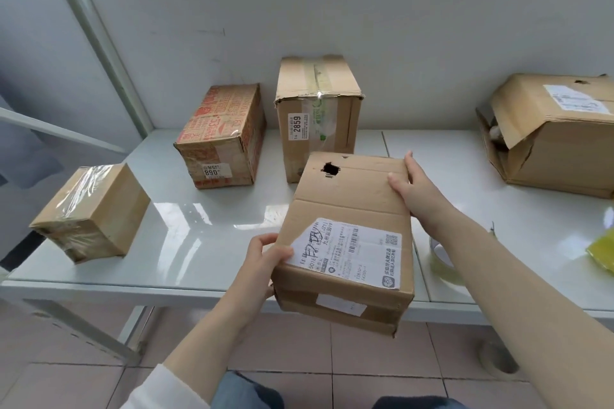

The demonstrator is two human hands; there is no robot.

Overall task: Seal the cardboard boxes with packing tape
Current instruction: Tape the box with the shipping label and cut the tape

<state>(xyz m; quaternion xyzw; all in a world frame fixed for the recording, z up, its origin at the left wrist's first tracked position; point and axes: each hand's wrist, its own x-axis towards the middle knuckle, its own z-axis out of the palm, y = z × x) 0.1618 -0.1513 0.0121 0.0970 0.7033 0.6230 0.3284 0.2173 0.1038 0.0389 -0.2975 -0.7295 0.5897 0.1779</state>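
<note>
I hold a brown cardboard box [349, 209] with a white shipping label and a small torn hole in its top, lifted over the front edge of the white table [206, 219]. My left hand [262, 262] grips its near left corner, thumb on the label. My right hand [415, 189] grips the far right edge, fingers round the side. A roll of clear packing tape [442, 262] lies on the table under my right forearm, partly hidden.
A small taped box [96, 212] lies at the left. A red-printed box [222, 136] and a taller taped box [319, 103] stand at the back. A large torn-open box [558, 133] sits far right, a yellow-green bag [603, 252] at the right edge.
</note>
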